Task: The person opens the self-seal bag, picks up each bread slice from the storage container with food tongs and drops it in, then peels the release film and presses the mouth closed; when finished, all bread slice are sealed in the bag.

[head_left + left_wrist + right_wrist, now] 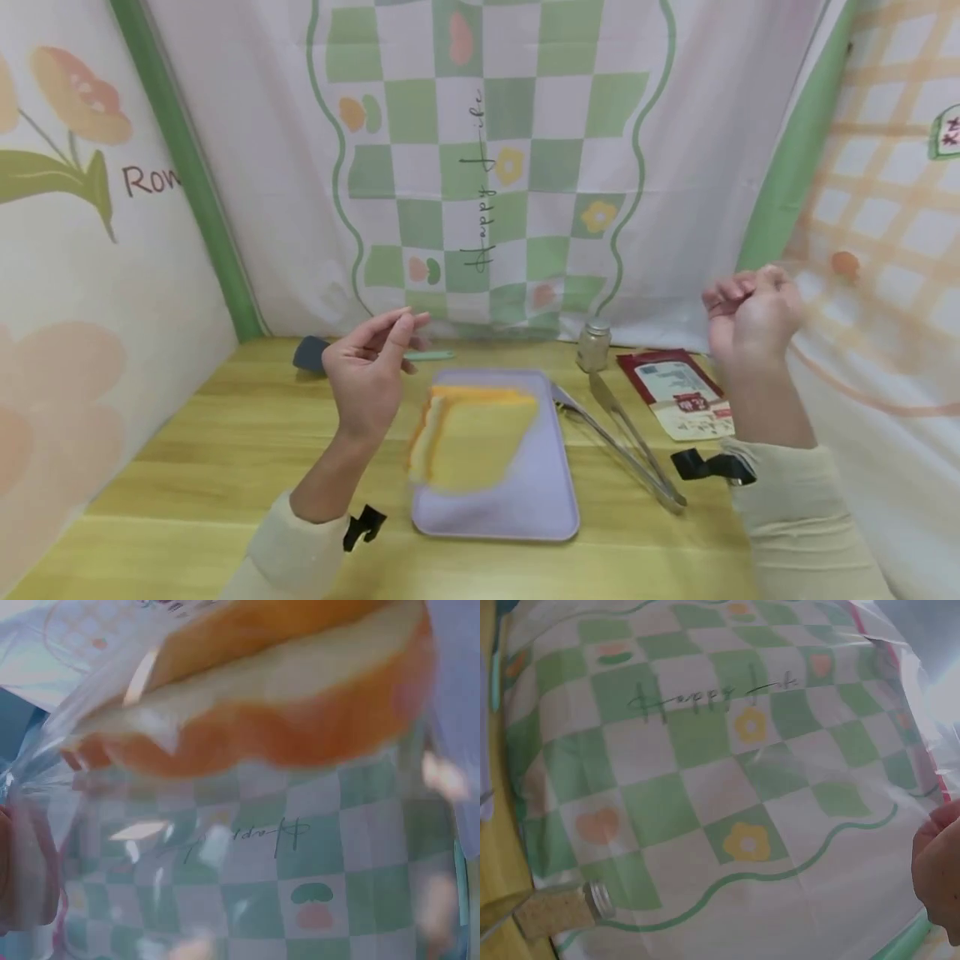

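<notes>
Both hands are raised and hold a clear plastic bag (45, 761) with a red line along its edge (930, 754). Thumb and fingers of my left hand (365, 379) pinch one side, where the film gathers into folds in the left wrist view. At the other side, higher up, my right hand (753, 317) grips the bag by its red-lined edge, fingers curled in. Sliced bread (483, 437) with an orange-brown crust shows through the glossy film, blurred, and overlaps a lavender tray (543, 508) in the head view.
Metal tongs (630, 446) lie right of the tray. Behind them stand a small lidded glass jar (594, 346) and a red-and-white pouch (675, 396). A dark-headed spatula (310, 354) lies behind my left hand. Printed cloth (495, 167) hangs at the back.
</notes>
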Demonstrator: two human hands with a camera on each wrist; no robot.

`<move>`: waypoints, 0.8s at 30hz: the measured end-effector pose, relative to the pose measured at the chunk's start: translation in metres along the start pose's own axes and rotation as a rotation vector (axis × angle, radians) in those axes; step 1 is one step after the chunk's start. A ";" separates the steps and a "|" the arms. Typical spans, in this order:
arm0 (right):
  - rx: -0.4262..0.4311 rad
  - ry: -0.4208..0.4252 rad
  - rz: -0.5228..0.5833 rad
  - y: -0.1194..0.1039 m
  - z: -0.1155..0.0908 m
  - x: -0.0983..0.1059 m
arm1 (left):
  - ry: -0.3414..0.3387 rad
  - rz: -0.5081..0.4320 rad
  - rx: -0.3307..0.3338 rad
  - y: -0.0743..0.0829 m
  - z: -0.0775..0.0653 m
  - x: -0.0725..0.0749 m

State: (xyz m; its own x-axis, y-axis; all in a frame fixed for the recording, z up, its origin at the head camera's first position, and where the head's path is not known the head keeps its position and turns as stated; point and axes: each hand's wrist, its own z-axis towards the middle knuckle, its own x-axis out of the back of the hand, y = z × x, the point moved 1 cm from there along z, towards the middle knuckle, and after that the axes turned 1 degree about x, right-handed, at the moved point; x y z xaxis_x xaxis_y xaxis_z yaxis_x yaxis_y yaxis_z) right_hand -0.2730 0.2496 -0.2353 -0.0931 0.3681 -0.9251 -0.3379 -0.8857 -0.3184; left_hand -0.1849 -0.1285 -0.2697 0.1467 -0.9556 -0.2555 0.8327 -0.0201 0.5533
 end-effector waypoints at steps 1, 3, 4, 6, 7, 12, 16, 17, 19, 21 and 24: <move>-0.014 -0.014 -0.074 0.004 -0.002 0.001 | 0.002 -0.003 0.004 0.000 0.000 0.000; -0.055 -0.067 -0.269 0.017 -0.010 0.004 | -0.004 0.001 0.011 0.000 0.000 0.000; -0.085 -0.109 -0.373 0.026 -0.015 0.005 | -0.009 0.015 0.012 0.000 -0.001 0.000; -0.142 -0.202 -0.537 0.045 -0.026 0.008 | -0.008 0.035 0.011 0.000 -0.001 0.001; -0.165 -0.260 -0.614 0.055 -0.032 0.010 | -0.003 0.041 0.010 0.000 -0.001 0.002; -0.227 -0.551 -0.703 0.097 -0.055 0.023 | -0.003 0.021 -0.013 0.001 0.002 0.002; -0.320 -0.640 -0.720 0.112 -0.063 0.029 | -0.027 0.011 -0.034 0.001 0.004 0.001; -0.344 -0.645 -0.744 0.116 -0.063 0.030 | -0.032 0.012 -0.036 0.001 0.004 0.001; -0.356 -0.671 -0.817 0.122 -0.063 0.032 | -0.036 0.017 -0.035 0.000 0.003 0.001; -0.351 -0.710 -0.862 0.126 -0.062 0.035 | -0.036 0.008 -0.026 -0.001 0.002 0.002; -0.295 -0.770 -0.897 0.128 -0.062 0.038 | -0.036 0.002 -0.021 -0.002 0.002 0.004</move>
State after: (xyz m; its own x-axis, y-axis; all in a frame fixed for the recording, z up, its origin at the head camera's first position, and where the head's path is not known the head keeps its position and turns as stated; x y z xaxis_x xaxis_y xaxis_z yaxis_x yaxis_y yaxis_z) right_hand -0.2616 0.1326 -0.3246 -0.5014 0.8650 -0.0199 -0.3512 -0.2245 -0.9090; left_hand -0.1873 -0.1328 -0.2702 0.1299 -0.9656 -0.2254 0.8433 -0.0120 0.5373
